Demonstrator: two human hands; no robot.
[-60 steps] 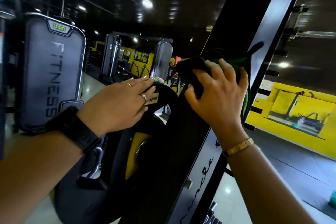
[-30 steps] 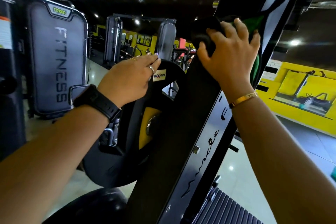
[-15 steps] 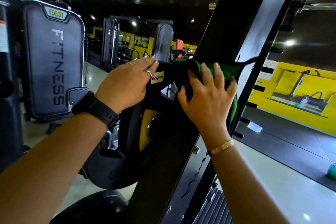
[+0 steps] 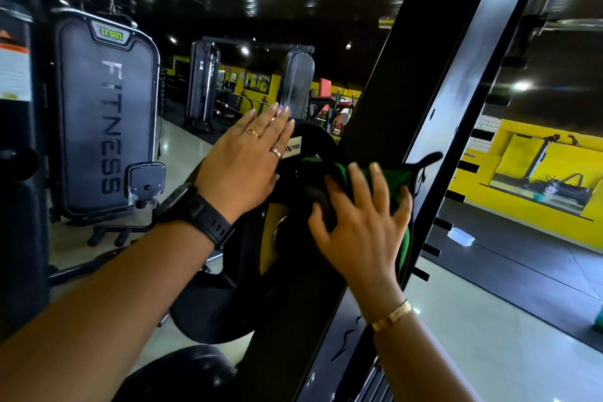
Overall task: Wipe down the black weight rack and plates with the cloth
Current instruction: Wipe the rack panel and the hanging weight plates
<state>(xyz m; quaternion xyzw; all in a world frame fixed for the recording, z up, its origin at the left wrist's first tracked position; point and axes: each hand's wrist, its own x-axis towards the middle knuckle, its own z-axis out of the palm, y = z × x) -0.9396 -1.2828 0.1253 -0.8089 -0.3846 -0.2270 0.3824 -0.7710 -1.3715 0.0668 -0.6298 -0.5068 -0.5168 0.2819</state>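
From where I stand, the right hand [image 4: 359, 232] has its fingers [image 4: 378, 183] spread wide and laid flat over the green cloth [image 4: 391, 174], pressing it against the slanted black rack upright [image 4: 421, 42] right where that meets the weight plate [image 4: 315, 140]. The left hand [image 4: 248, 163] rests on the plate's upper rim, fingers straight and close together, holding nothing. To do this stroke well, I'd say the palm should bear evenly, so that the whole cloth drags rather than only its top edge. The strokes should overlap along the upright and then carry onto the plate's face, while the left hand steadies the plate against rocking on its peg. A loose corner of cloth sticks out past the upright's edge and would be better tucked under the fingers. As for containers, a small pale tub [image 4: 460, 236] sits on the dark floor mat beyond the rack, well apart from the work. I cannot tell what, if anything, is in it. A green object [image 4: 599, 320] at the far right edge is cut off, so I cannot make it out.
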